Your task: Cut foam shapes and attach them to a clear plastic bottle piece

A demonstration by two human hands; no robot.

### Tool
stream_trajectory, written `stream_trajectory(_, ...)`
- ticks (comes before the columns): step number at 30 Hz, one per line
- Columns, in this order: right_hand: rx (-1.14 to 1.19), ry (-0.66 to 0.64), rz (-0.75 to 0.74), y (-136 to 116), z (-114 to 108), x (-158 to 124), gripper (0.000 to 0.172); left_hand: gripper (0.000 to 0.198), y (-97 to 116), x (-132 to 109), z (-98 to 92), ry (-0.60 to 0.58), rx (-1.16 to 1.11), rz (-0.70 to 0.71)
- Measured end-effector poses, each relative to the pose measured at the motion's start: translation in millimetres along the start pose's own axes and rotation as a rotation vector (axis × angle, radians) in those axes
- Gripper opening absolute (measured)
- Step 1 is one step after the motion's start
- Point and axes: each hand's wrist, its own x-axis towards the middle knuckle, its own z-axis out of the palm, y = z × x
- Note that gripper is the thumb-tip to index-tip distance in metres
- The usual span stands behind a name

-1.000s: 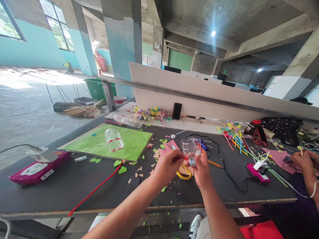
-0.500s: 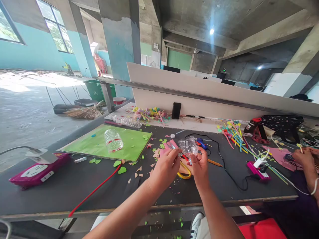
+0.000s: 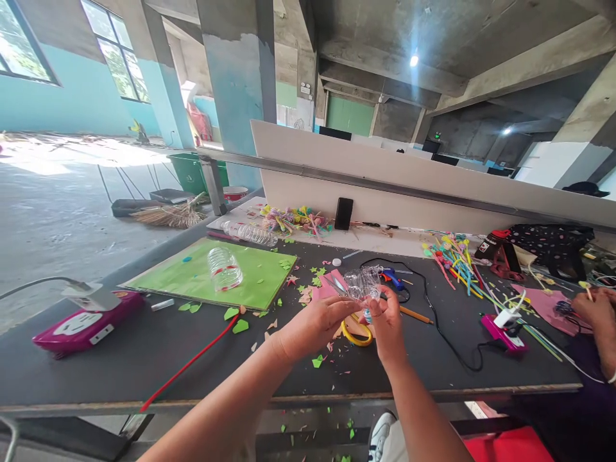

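Note:
A cut piece of clear plastic bottle [image 3: 360, 282] is held up over the table in front of me. My right hand [image 3: 389, 324] grips its near end between thumb and fingers, where a small blue-tinted part shows. My left hand [image 3: 322, 321] reaches in from the other side, its fingers pressed together against the same end; the fingertips are partly hidden. Beneath both hands lie scissors with a yellow handle [image 3: 357, 335], on pink paper [image 3: 323, 292]. A blue glue gun [image 3: 393, 278] and an orange-handled tool [image 3: 416, 314] rest just beyond my right hand.
On the left, a green mat [image 3: 260, 290] carries another clear bottle piece [image 3: 224, 269]. Purple power strips [image 3: 79, 330] sit at both sides. Paper scraps, a black cable [image 3: 428, 308] and bundles of colourful pipe cleaners [image 3: 455, 260] are spread around. Another person's hand [image 3: 597, 314] works at far right.
My left hand has moved right, its fingers now stretched to the bottle piece's near end. A green scrap shows on the table below my left hand. The view has shifted slightly.

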Motion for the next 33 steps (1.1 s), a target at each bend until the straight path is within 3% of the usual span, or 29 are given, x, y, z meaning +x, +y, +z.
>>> stream_trajectory(8,0.042,-0.033,0.028,-4.7,2.5,-2.8,0.043,0.037,0.6,5.9,-12.3,-0.025,0.090,0.143)
stream_trajectory(15,0.018,-0.041,0.036,-1.7,3.2,-1.0,0.040,0.038,-10.2,0.3,-4.8,-0.057,0.112,0.141)
stream_trajectory(24,0.007,-0.025,0.028,3.4,2.7,-2.5,0.042,0.034,-10.0,0.7,-9.9,-0.102,0.142,0.166)
stream_trajectory(33,-0.052,0.050,-0.039,5.6,4.0,0.2,0.040,0.021,-12.5,6.4,8.3,0.053,-0.067,-0.038)
